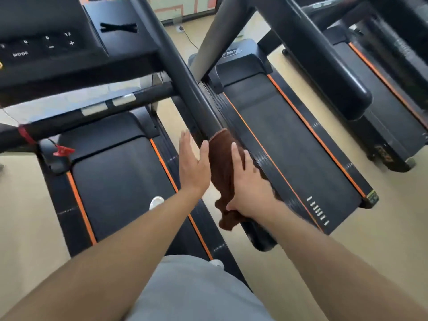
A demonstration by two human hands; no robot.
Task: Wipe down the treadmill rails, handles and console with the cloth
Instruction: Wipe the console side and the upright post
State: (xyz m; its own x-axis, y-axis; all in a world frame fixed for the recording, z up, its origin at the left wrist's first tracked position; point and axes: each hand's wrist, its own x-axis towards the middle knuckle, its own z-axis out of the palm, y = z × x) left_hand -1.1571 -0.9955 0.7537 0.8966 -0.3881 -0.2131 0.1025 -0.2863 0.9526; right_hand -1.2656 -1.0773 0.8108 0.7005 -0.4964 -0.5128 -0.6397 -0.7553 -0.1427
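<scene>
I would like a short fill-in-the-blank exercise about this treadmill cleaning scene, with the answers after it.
1. The cloth draped over the handrail is ___ in colour.
2. The ___ hand presses the cloth onto the handrail.
3. The left hand has ___ fingers and holds nothing.
4. The stripes beside the treadmill belt are ___.

Answers: brown; right; straight; orange

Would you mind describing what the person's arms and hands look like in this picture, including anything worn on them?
Both forearms are bare right up to the bottom edge of the picture, so no sleeves show. The left hand and the right hand wear no gloves, and no watch, bracelet or ring can be seen on either wrist or on the fingers in view. No markings show on the arms.
</scene>
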